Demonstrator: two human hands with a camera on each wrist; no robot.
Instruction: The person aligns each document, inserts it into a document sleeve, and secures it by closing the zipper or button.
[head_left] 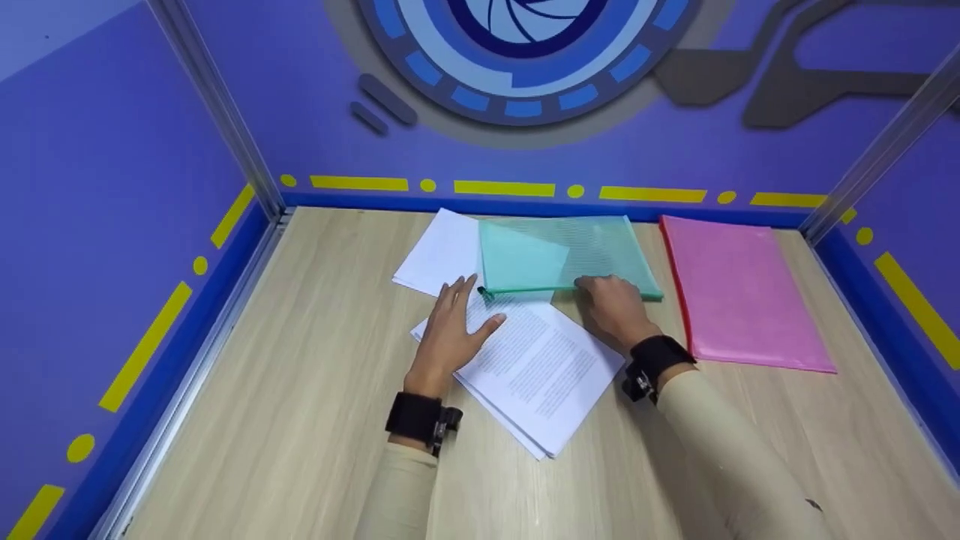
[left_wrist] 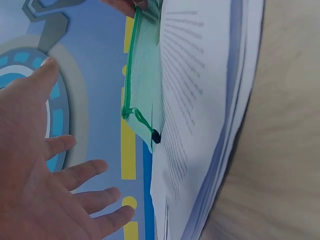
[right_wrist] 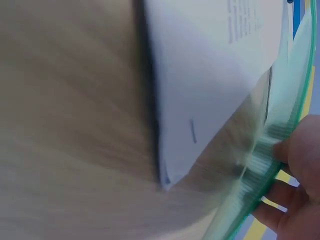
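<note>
A green mesh zip pouch (head_left: 570,255) lies at the back of the table, partly over a plain white sheet (head_left: 437,251). A stack of printed paper (head_left: 536,371) lies in front of it, its top corner under the pouch's zip edge. My left hand (head_left: 456,324) lies on the stack's left corner with straight, spread fingers; the left wrist view shows its open palm (left_wrist: 50,175) beside the pouch (left_wrist: 142,95) and the black zip pull (left_wrist: 156,136). My right hand (head_left: 611,302) grips the pouch's near zip edge, and its fingers (right_wrist: 295,165) curl round the green rim (right_wrist: 260,170).
A pink folder (head_left: 739,289) lies flat to the right of the pouch. Blue walls with yellow markings (head_left: 502,187) close in the wooden table (head_left: 300,420) at the back and both sides. Both forearms wear black wrist bands.
</note>
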